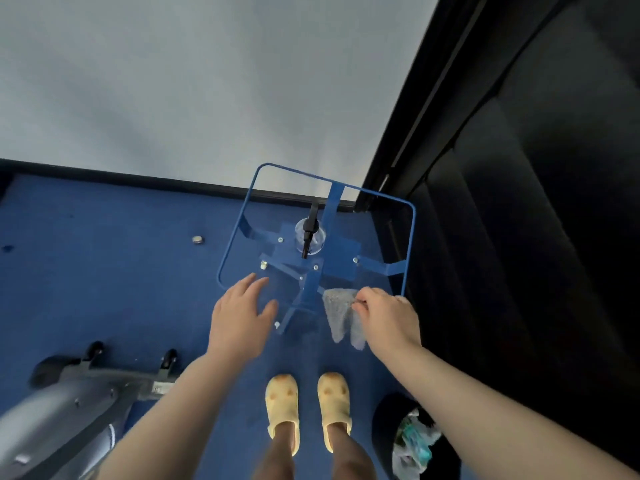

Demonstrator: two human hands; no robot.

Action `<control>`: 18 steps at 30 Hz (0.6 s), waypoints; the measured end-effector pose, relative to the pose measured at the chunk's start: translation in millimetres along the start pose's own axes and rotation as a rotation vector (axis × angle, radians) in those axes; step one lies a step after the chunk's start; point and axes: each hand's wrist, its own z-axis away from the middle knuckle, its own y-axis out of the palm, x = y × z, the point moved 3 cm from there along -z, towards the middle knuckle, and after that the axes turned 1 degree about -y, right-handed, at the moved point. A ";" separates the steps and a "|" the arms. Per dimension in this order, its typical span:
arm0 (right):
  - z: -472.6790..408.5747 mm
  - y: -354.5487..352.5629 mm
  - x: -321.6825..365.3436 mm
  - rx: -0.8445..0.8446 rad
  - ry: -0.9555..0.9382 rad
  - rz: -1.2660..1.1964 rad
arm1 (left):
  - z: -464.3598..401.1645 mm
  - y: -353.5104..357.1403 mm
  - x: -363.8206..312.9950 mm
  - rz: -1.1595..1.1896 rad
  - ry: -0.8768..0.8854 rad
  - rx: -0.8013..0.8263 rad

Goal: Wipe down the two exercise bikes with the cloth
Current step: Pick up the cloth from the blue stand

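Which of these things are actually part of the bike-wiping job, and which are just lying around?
Part of the job:
- grey cloth, pinched in the right hand
- exercise bike, lower left
- left hand, open and empty

Just lying about:
- spray bottle on the glass table
- bin
- small metal piece on the carpet

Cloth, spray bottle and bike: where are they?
Cloth (341, 315): head view, middle of the grey fabric hanging below the right hand.
Spray bottle (309, 233): head view, black trigger top.
Bike (69, 407): head view, grey body, lower left.
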 end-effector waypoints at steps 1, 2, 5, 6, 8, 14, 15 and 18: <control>5.8 -15.2 10.4 -0.034 -0.056 -0.008 | 7.0 -18.0 1.5 0.004 -0.005 -0.039; 11.3 -31.1 21.3 -0.067 -0.121 -0.011 | 15.0 -36.1 2.4 0.003 -0.009 -0.079; 31.3 -80.3 56.8 -0.197 -0.325 -0.055 | 46.1 -88.4 3.4 -0.038 -0.014 -0.197; 38.2 -96.3 68.8 -0.235 -0.375 -0.089 | 58.2 -106.0 3.0 -0.044 -0.018 -0.244; 50.5 -125.1 92.7 -0.292 -0.458 -0.153 | 83.5 -138.7 2.2 -0.049 -0.036 -0.345; 87.3 -177.8 161.6 -0.361 -0.718 -0.339 | 167.1 -205.5 7.9 -0.007 -0.128 -0.619; 94.1 -181.0 172.4 -0.362 -0.760 -0.360 | 182.3 -211.1 10.2 0.002 -0.156 -0.656; 114.6 -181.9 203.3 -0.314 -0.890 -0.410 | 229.9 -219.0 21.9 0.027 -0.259 -0.761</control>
